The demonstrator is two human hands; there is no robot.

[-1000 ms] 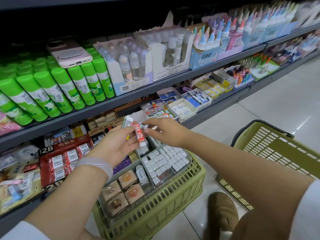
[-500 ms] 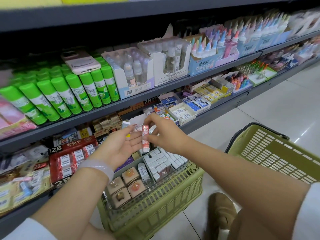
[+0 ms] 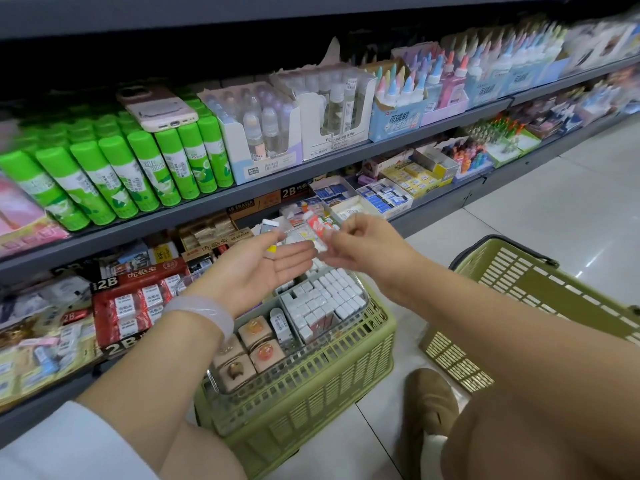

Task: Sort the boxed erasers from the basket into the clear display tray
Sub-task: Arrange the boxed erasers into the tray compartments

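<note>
A: What was the right hand doing at that point?

B: It pinched a red-and-white boxed eraser between fingertips and thumb, above the far end of the clear display tray. Half a second before, that eraser had stood upright between both hands; now it was tilted and carried only by the right one.

A: And the left hand?

B: It had let go. It lay palm up with fingers straight, over the tray's far left edge. A small yellow-tipped item showed at its fingers, and a small white-and-blue packet just beyond them; whether either was truly held, I couldn't tell.

A: So the eraser had passed from two hands to one.

B: That's how I read it, which suggests placing came next. In the tray, the far right compartment already held rows of white boxed erasers standing tightly. The near compartment held tan boxes with round orange windows.

A: Where did the tray sit?

B: On top of the green basket, which stood on the floor against the shelf. A second green basket lay to the tray's right, well apart from it.

A: Any risk?

B: The rows looked nearly full, so slotting another in would probably need care.
</note>
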